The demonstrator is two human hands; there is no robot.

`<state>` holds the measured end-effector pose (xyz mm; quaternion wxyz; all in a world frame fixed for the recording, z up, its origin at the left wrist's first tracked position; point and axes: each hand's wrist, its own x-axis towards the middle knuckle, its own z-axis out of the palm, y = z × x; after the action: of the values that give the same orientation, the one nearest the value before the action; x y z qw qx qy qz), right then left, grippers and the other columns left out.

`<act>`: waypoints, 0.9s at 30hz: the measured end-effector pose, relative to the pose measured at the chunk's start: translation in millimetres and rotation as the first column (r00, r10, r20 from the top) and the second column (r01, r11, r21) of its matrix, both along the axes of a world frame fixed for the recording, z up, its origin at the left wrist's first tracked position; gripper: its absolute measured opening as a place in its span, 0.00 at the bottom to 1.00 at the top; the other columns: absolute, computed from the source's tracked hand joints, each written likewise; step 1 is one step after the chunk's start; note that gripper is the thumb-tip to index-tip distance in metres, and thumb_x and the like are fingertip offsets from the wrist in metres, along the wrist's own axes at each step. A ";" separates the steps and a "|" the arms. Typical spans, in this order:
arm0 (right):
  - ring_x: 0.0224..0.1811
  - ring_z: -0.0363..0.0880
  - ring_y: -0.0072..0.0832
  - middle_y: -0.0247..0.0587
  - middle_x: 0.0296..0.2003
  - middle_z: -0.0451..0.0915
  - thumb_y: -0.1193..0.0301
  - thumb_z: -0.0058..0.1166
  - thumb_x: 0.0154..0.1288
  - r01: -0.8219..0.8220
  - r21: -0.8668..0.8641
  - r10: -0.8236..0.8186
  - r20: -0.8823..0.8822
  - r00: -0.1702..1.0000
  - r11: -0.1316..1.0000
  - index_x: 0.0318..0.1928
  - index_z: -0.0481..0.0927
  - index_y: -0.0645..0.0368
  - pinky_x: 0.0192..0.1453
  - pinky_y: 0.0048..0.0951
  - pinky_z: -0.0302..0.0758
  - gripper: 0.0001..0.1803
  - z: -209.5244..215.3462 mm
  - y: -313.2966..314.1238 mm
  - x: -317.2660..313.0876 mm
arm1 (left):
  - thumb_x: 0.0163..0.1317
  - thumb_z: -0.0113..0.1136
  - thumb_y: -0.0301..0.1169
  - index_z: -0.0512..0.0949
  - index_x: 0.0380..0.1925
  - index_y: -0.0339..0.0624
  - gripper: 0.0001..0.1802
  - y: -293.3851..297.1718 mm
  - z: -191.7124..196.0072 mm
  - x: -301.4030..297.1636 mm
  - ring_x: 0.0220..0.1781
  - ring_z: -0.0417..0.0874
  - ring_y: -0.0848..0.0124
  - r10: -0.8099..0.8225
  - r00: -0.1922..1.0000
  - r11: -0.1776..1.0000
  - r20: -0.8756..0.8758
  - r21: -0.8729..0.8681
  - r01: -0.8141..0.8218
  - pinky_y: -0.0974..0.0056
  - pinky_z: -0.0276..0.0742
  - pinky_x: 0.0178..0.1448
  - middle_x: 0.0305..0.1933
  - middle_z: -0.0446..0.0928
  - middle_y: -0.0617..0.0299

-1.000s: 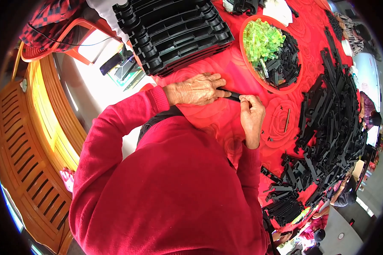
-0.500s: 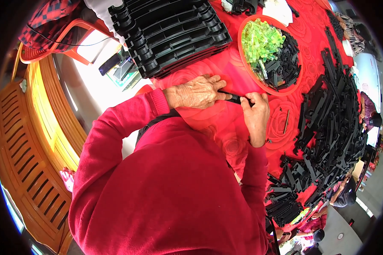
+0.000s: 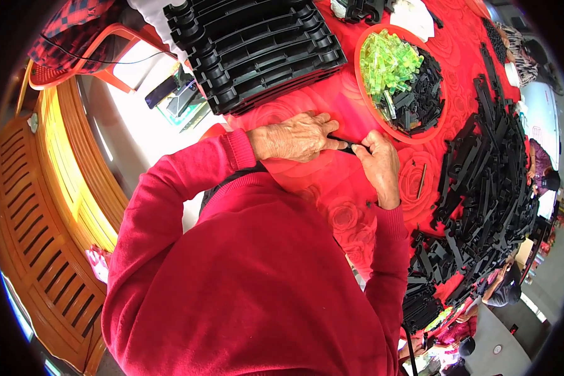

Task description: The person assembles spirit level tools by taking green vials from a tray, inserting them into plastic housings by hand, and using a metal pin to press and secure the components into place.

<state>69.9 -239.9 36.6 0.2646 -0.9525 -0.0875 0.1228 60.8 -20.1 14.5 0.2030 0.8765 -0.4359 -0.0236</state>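
Head view, looking down over red sleeves.

Item: small black strip (image 3: 346,146), slim, mostly hidden; only a short stretch showing between the two hands. Position: on or just above the red flowered tablecloth (image 3: 332,216), directly in front of the chest, near the table's near edge. Long axis: roughly left to right, sloping slightly down toward the right hand. Both hands equally near, each at one end.

Left hand (image 3: 294,136): palm down, fingers curled and closed over the left end of the strip.
Right hand (image 3: 377,164): fingers pinched shut on the right end, thumb side up.

Surroundings, clockwise:
- Stack of black ribbed trays (image 3: 257,47), beyond the left hand, near but apart.
- Round red basin (image 3: 361,88) holding pale green translucent pieces (image 3: 388,61) and black small parts, just beyond the right hand.
- Long heap of black strips (image 3: 485,169), right of the right hand, running away along the table.
- Orange wooden bench (image 3: 50,207), off the table to the left.

Open room: bare cloth below and between the wrists; little spare room toward the basin; table edge close to the left elbow.
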 end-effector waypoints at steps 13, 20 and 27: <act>0.32 0.76 0.45 0.44 0.24 0.76 0.71 0.60 0.51 -0.025 -0.120 0.021 -0.036 0.999 0.992 0.28 0.70 0.60 0.32 0.46 0.69 0.11 7.1 9.6 2.7 | 0.47 0.56 0.27 0.67 0.62 0.63 0.37 -6.3 -1.6 3.0 0.43 0.72 0.57 -0.022 0.997 0.999 -0.071 0.032 0.024 0.55 0.73 0.46 0.41 0.68 0.54; 0.33 0.77 0.46 0.45 0.25 0.77 0.72 0.60 0.50 -0.014 -0.128 0.010 -0.029 1.000 0.992 0.28 0.70 0.60 0.32 0.47 0.70 0.11 1.6 9.7 3.8 | 0.47 0.56 0.27 0.69 0.61 0.62 0.35 -9.7 -3.9 4.0 0.42 0.73 0.57 -0.006 0.997 0.999 -0.073 0.050 0.009 0.54 0.73 0.42 0.38 0.69 0.54; 0.35 0.79 0.48 0.47 0.28 0.79 0.73 0.60 0.48 -0.072 -0.128 0.070 -0.018 0.997 0.989 0.29 0.72 0.60 0.34 0.48 0.72 0.09 2.5 12.2 9.8 | 0.47 0.56 0.28 0.70 0.60 0.61 0.34 -11.3 -4.7 6.8 0.43 0.74 0.55 -0.017 0.998 0.999 -0.055 0.048 0.020 0.53 0.73 0.42 0.39 0.69 0.52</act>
<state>79.7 -227.7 39.1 0.1989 -0.9629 -0.1114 0.1442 67.6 -31.4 9.8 0.1934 0.8762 -0.4374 -0.0599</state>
